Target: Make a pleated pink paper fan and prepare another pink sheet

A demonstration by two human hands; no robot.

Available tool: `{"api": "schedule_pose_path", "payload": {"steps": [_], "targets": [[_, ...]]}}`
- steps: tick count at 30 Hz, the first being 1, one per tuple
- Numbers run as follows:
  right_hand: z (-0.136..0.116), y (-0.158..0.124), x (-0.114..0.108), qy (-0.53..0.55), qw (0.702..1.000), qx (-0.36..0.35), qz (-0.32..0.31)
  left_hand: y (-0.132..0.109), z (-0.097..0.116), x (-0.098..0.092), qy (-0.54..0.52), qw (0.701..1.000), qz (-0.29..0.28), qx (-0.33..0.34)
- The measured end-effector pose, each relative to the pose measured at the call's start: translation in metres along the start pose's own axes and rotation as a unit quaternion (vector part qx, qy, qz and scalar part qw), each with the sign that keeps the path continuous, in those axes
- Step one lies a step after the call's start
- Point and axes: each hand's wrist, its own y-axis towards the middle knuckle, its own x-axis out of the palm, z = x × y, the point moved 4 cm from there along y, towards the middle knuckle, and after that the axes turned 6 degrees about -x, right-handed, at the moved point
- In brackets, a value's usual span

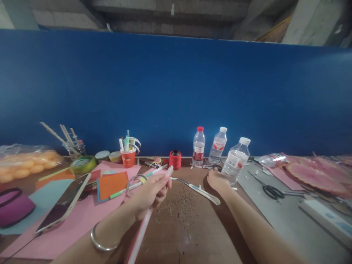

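My left hand (151,192) is closed around a thin rolled paper stick (168,172), pink and white, whose lower end runs down toward me past the wrist. A silver bangle (102,240) circles that wrist. My right hand (217,180) grips the base of a clear plastic water bottle (235,160) with a white cap, tilted to the right just above the brown table (187,227). A craft knife (202,191) lies on the table between my hands.
Two more water bottles (198,146) stand at the blue back wall beside a red thread spool (175,160). Left: pink paper sheets (68,223), orange card (112,184), a phone (64,203), tape roll (83,164), cup of pens (128,154). Right: scissors (271,190), pink paper fans (316,174).
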Motion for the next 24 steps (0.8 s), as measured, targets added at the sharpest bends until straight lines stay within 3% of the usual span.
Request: {"api": "schedule_pose_path", "payload": {"steps": [4,8,18,24], "targets": [[-0.006,0.001,0.002,0.033,0.999,0.007,0.015,0.0,-0.007,0.002,0.015,0.999,-0.024,-0.015],[-0.012,0.001,-0.001,0.066,0.996,-0.04,0.034,-0.001,-0.009,0.004,0.024,0.999,-0.037,-0.024],[-0.008,-0.001,-0.003,0.084,0.993,-0.085,0.014,-0.001,-0.007,0.003,0.025,0.999,-0.025,-0.025],[-0.01,-0.001,-0.002,0.151,0.984,-0.096,-0.007,-0.001,-0.003,0.005,0.02,1.0,-0.008,-0.001]]}}
